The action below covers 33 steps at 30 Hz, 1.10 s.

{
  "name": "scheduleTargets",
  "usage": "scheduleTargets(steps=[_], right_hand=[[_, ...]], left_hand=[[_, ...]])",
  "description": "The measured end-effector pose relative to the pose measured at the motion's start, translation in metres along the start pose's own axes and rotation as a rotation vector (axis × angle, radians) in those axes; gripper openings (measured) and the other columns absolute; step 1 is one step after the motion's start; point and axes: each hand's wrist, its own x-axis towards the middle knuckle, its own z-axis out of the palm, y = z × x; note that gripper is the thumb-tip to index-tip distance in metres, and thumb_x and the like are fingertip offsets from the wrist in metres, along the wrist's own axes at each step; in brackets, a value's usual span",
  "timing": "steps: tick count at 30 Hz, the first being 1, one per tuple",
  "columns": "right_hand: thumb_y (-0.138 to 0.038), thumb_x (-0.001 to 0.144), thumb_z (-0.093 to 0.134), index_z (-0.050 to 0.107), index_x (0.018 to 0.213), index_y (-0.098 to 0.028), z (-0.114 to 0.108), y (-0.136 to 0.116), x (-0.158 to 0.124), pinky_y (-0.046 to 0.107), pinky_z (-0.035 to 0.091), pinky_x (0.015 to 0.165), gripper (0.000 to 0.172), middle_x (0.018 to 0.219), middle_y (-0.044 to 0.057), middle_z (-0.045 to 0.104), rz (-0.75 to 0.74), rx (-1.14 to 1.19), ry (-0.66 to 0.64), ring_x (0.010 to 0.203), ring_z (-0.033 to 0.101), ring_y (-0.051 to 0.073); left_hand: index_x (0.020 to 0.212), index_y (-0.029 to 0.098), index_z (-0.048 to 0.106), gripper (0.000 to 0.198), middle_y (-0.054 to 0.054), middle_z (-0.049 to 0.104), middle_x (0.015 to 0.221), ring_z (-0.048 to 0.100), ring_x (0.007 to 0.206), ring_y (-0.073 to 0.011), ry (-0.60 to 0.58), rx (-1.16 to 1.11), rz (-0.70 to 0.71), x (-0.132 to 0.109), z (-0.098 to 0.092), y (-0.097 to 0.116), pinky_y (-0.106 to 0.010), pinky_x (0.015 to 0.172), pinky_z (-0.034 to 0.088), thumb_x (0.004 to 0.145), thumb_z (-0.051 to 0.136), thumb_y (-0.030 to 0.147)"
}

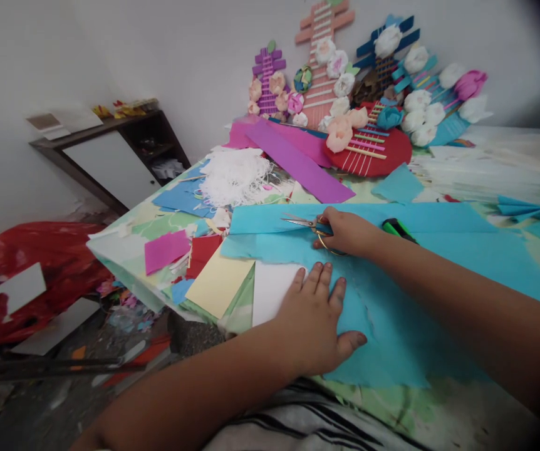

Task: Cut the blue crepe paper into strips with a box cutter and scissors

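Note:
A large sheet of light blue crepe paper (pixel 439 263) lies across the table. My right hand (pixel 347 233) grips small scissors (pixel 304 222) whose blades point left into the blue paper along a cut line. My left hand (pixel 314 319) lies flat, fingers together, pressing the near edge of the blue paper and a white sheet (pixel 270 289) beneath it.
Yellow (pixel 218 282), red (pixel 203 252) and pink (pixel 165 250) paper pieces lie at the table's left corner. A pile of white shreds (pixel 235 175), a purple strip (pixel 298 164) and paper flower decorations (pixel 368 94) stand at the back. A green marker (pixel 398 229) lies behind my right wrist. A red bag (pixel 39 269) sits on the floor.

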Motion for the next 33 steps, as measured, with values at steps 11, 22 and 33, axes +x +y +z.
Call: scheduleTargets(steps=[11, 22, 33], right_hand=[[-0.043, 0.065, 0.066, 0.048, 0.102, -0.016, 0.001, 0.003, 0.002, 0.028, 0.042, 0.067, 0.049, 0.107, 0.011, 0.062, -0.017, -0.002, 0.006, 0.093, 0.058, 0.024], [-0.053, 0.069, 0.057, 0.050, 0.084, -0.019, -0.045, 0.007, -0.044, 0.026, 0.034, 0.050, 0.038, 0.070, 0.002, 0.060, 0.005, -0.094, 0.062, 0.060, 0.054, 0.016], [-0.043, 0.074, 0.054, 0.058, 0.081, -0.018, -0.061, 0.054, -0.107, 0.037, 0.038, 0.066, 0.026, 0.081, 0.011, 0.063, -0.190, -0.645, 0.017, 0.076, 0.058, 0.027]], left_hand=[[0.138, 0.007, 0.026, 0.073, -0.023, 0.011, 0.145, 0.004, 0.134, -0.0346, 0.027, 0.029, 0.004, -0.003, 0.003, 0.000, -0.051, 0.106, 0.013, 0.087, 0.025, 0.059], [0.136, 0.005, 0.030, 0.088, -0.023, 0.021, 0.143, 0.012, 0.133, -0.0367, 0.035, 0.029, 0.220, -0.016, -0.001, -0.005, -0.056, 0.105, 0.010, 0.079, 0.026, 0.072], [0.123, 0.015, 0.047, 0.049, -0.012, 0.041, 0.136, 0.035, 0.126, -0.0285, 0.020, 0.082, 0.444, -0.036, -0.009, -0.015, -0.049, 0.102, 0.026, 0.087, 0.043, 0.048]])
